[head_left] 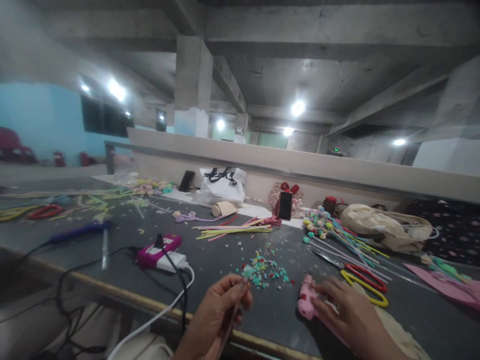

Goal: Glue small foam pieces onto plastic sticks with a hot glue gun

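My left hand (225,307) is closed in a pinch round a thin pale stem, which runs down below the fingers. At its upper end sits a small pale green tuft (248,271). At the right, my right hand (347,307) lies with bent fingers over a pink tool (307,300) with a red spot, perhaps a glue gun; its rear part goes under the palm, and the thumb is hidden. Between and beyond the hands, a scatter of small green, red and yellow bits (264,270) covers the dark tabletop (210,255).
Scissors (363,280) with red and yellow handles lie beyond my right hand, near bundled coloured stems (348,240). Leftward are a magenta power strip (161,250) with cables, a blue-purple corded tool (78,231), and a phone (285,205) stands at the back.
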The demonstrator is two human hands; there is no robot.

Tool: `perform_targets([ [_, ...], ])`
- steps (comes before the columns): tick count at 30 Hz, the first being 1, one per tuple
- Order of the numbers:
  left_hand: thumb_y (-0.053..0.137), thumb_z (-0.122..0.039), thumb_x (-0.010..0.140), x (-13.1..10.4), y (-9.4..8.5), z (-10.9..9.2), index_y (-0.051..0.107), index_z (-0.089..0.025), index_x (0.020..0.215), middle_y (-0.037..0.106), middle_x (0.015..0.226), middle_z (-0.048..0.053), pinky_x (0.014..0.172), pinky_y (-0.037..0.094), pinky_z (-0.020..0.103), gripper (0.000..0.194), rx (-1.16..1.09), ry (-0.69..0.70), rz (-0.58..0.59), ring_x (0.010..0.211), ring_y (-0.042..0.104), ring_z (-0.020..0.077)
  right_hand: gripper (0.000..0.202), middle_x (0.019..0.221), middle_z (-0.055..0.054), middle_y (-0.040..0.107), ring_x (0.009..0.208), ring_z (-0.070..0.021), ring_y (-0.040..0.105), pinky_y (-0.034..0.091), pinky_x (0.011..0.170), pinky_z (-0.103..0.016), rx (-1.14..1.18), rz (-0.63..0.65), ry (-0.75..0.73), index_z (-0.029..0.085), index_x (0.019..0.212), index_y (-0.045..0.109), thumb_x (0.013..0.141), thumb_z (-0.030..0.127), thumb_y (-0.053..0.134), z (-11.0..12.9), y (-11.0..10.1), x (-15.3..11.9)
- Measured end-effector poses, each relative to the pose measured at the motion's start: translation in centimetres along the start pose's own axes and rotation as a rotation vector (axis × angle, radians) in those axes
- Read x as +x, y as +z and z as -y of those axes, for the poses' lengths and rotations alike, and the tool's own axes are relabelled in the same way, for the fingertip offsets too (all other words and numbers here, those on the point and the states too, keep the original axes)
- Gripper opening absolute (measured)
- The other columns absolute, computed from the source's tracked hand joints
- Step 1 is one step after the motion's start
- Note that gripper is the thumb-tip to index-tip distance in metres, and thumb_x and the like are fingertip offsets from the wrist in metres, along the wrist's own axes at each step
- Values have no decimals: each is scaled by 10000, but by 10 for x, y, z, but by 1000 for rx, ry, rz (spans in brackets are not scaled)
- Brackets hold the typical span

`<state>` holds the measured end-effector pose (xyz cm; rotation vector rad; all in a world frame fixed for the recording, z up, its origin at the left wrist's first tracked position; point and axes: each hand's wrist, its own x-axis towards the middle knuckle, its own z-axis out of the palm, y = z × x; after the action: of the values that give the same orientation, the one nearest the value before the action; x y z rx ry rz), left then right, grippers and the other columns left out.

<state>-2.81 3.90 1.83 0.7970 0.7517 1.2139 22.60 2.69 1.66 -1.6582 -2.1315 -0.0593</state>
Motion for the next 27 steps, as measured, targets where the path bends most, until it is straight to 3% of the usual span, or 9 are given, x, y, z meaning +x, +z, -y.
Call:
perform_targets([
  [3, 629, -265, 613, 3, -2, 2, 584, -148, 627, 589, 604, -25, 465, 340, 131, 127, 24, 34, -10, 480, 460, 37, 228, 851, -41, 574, 736, -192, 555, 408, 623, -300, -104, 64, 11, 260, 909, 555, 732, 362, 453, -11, 11, -14],
  [6, 616, -264, 636, 6, -5, 5, 583, -163, 661, 580, 557, -37, 431, 314, 119, 110, -10, 10, 16, 461, 465, 34, 251, 853, -50, 578, 748, -211, 555, 407, 623, -313, -165, 69, 41, 256, 933, 549, 721, 355, 460, -9, 15, -17],
  [14, 608, -264, 646, 4, -5, 1, 538, -163, 693, 521, 488, -53, 383, 292, 97, 131, -63, -73, 48, 382, 414, 9, 253, 801, -56, 592, 738, -215, 551, 400, 617, -313, -166, 9, 80, 220, 927, 555, 725, 338, 456, -3, 19, -11],
  [19, 593, -240, 657, 1, -2, 1, 525, -162, 688, 511, 493, -54, 381, 295, 92, 109, -35, -44, 45, 386, 411, 8, 294, 820, -62, 571, 756, -201, 537, 413, 648, -323, -99, -113, -22, 184, 980, 497, 712, 303, 482, 2, 18, -16],
  [22, 591, -240, 660, 3, -4, 3, 522, -160, 683, 516, 507, -51, 380, 298, 96, 109, -13, -55, 76, 391, 418, 10, 309, 833, -63, 583, 750, -194, 549, 434, 645, -309, -47, -163, -80, 186, 992, 489, 706, 304, 494, 3, 5, -19],
  [25, 594, -237, 659, 5, -7, 4, 524, -169, 684, 526, 510, -55, 389, 310, 92, 101, -11, -65, 66, 393, 430, 8, 343, 879, -53, 605, 699, -176, 575, 458, 576, -265, 17, -230, 155, 208, 1011, 482, 711, 374, 485, -14, -18, -25],
  [27, 603, -236, 648, 6, -7, 4, 527, -175, 684, 539, 509, -55, 384, 313, 91, 104, -13, -79, 57, 390, 445, 11, 400, 962, -48, 597, 779, -187, 575, 459, 644, -266, 39, -282, 316, 214, 1028, 475, 684, 417, 503, -34, -30, -32],
])
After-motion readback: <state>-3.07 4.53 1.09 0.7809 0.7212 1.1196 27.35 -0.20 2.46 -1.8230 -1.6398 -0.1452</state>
